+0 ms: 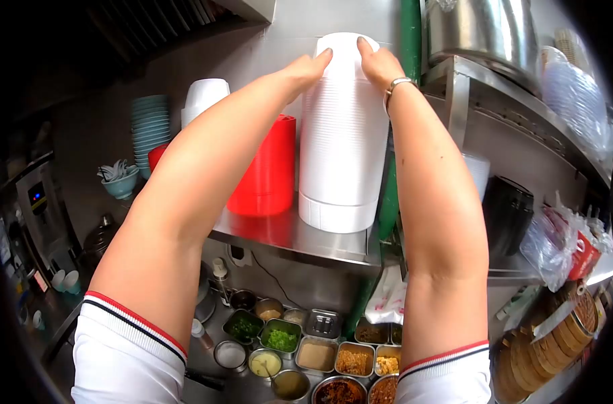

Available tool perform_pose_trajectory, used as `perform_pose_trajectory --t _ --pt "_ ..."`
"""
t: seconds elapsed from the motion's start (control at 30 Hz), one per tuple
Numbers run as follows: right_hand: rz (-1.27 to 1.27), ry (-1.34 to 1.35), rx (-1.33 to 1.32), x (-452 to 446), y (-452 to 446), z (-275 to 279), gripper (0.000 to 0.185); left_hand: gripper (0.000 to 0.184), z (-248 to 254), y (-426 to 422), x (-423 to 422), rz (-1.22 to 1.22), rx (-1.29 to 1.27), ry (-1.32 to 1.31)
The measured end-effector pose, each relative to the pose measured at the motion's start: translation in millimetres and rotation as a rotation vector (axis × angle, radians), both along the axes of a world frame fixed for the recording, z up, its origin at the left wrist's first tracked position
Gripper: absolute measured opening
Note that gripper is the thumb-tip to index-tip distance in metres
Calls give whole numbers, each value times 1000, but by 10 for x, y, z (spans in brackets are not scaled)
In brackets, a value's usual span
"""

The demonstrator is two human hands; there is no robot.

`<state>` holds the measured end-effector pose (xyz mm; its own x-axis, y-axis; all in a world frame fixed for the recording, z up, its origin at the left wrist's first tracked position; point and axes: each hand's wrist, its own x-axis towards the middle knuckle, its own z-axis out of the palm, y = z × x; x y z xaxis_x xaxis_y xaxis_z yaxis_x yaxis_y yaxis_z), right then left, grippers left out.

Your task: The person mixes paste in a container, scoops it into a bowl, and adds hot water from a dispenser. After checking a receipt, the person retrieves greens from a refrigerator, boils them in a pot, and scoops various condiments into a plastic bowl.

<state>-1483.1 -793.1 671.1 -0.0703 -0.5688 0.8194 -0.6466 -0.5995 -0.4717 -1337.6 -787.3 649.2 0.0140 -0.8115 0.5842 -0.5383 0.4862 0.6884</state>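
A tall stack of nested white bowls [343, 148] stands upright on the metal shelf [306, 232]. Both my arms reach up to its top. My left hand [306, 69] grips the upper left side of the stack, thumb near the rim. On the opposite side, my right hand [380, 64], with a bracelet at the wrist, holds the same upper bowls. The rest of the fingers are partly hidden, and how many bowls are between my hands I cannot tell. Just left of the stack stands a red container [269, 168], partly behind my left forearm.
Behind my left arm are a shorter white stack [205, 97] and stacked teal bowls [150, 128]. A green pipe [411, 40] runs beside the shelf. Several metal tubs of toppings [316, 353] sit below. At right are a large steel pot [481, 34] and bamboo steamers [542, 350].
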Motion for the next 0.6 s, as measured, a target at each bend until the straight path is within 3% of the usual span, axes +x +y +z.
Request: perform_pose_trajectory --t 0.13,0.23,0.27,0.37,0.4,0.47,0.5,0.57,0.6 --pt "96 39 -59 -16 -147 220 63 70 202 -88 -34 -55 -20 20" --pt "-6 -4 -362 47 -315 202 60 71 291 -180 28 -73 -107 -77" --pt "-181 50 -361 95 -355 224 47 71 280 -129 -55 34 -108 -9" --pt "31 61 -252 -17 -325 227 75 67 408 -402 26 -12 -409 99" --pt "51 11 -205 0 -53 173 73 69 413 -336 16 21 -513 74" --pt "-10 -21 -651 89 -83 179 73 74 434 -162 46 94 -715 28" --pt "-35 -35 -869 160 -93 165 73 72 734 -254 206 190 -335 -58" --pt "29 102 -1117 168 154 113 78 71 662 10 570 177 -487 -77" --pt "-115 196 -1227 152 267 42 79 71 500 287 583 134 -588 -41"
